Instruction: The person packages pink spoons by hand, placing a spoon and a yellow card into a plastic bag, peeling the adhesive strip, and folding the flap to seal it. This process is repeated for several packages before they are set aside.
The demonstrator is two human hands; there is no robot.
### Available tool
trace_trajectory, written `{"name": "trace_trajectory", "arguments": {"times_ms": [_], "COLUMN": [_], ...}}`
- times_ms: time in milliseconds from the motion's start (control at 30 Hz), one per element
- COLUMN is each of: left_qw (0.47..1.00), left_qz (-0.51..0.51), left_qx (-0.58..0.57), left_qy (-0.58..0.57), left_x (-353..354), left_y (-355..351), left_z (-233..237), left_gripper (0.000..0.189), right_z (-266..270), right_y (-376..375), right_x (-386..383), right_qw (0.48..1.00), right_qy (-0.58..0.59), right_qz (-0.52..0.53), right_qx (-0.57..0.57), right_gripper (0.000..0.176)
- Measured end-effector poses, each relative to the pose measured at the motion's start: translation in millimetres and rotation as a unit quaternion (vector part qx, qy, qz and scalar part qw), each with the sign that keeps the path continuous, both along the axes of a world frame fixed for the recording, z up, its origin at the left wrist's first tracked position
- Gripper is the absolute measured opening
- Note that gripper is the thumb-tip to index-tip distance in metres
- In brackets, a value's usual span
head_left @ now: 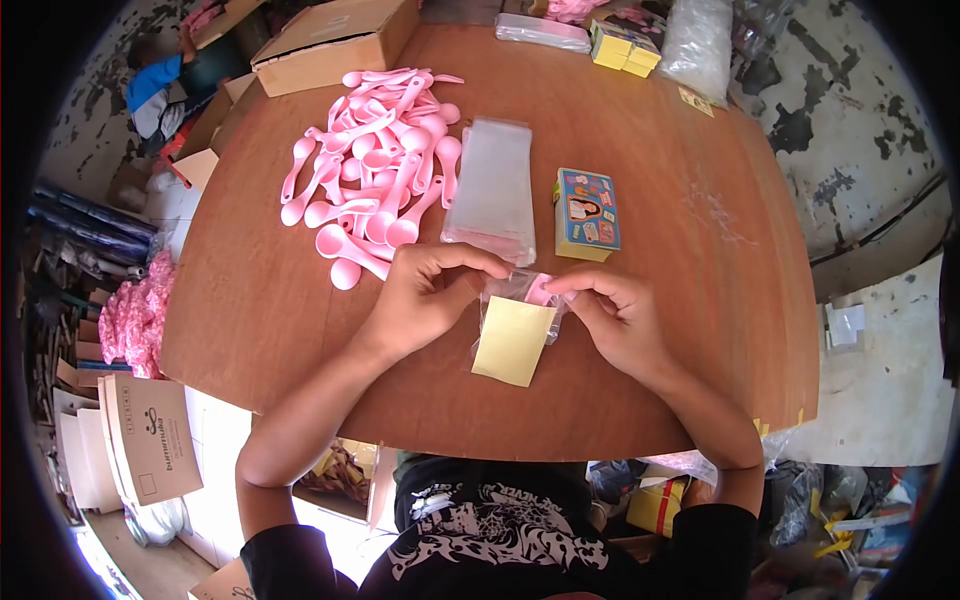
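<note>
Over the table's near side, a small clear plastic bag hangs between my two hands. A pale yellow card shows at the bag, and behind its top edge a bit of a pink spoon pokes up. My left hand pinches the bag's upper left edge. At the upper right, my right hand is closed with thumb and finger by the spoon's end and the bag's edge. Beyond them lie a stack of clear bags, a pile of pink spoons and a stack of printed cards.
Cardboard boxes stand at the table's far left. Along the far edge are more card stacks and a plastic-wrapped bundle. Another person is at the upper left. A carton sits on the floor to the left.
</note>
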State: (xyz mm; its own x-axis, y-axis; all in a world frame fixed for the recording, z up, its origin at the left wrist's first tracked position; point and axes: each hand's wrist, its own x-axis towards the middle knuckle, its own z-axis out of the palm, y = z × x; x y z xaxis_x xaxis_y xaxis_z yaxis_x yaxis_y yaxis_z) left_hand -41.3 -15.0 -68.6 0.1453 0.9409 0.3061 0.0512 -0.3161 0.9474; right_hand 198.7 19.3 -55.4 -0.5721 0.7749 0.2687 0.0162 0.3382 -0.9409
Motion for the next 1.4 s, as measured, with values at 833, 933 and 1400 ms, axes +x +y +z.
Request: {"name": "trace_trajectory", "arguments": {"times_ms": [833, 933, 1400], "left_qw": [0.834, 0.801, 0.955], "left_qz": [-0.330, -0.218, -0.143], "left_qx": [-0.203, -0.222, 0.063], "left_qy": [0.393, 0.512, 0.254], "left_x": [-53.9, -80.3, -19.1], "left_y": [-160.8, -186.7, -129.1], "left_z": [28.2, -17.0, 61.6], "left_gripper": [0.029, 0.048, 0.013], "right_z": [42.4, 30.2, 12.3], "right_y": [-8.7, 17.7, 33.6], "right_x": [-6.4, -19.6, -47.3], "right_qw": [0.967, 0.900, 0.790], "right_qy": [-0.153, -0.216, -0.346], "right_qz": [-0.021, -0.007, -0.067], "right_qx": [0.204, 0.378, 0.501], "right_gripper": [0.035, 0.036, 0.048]}}
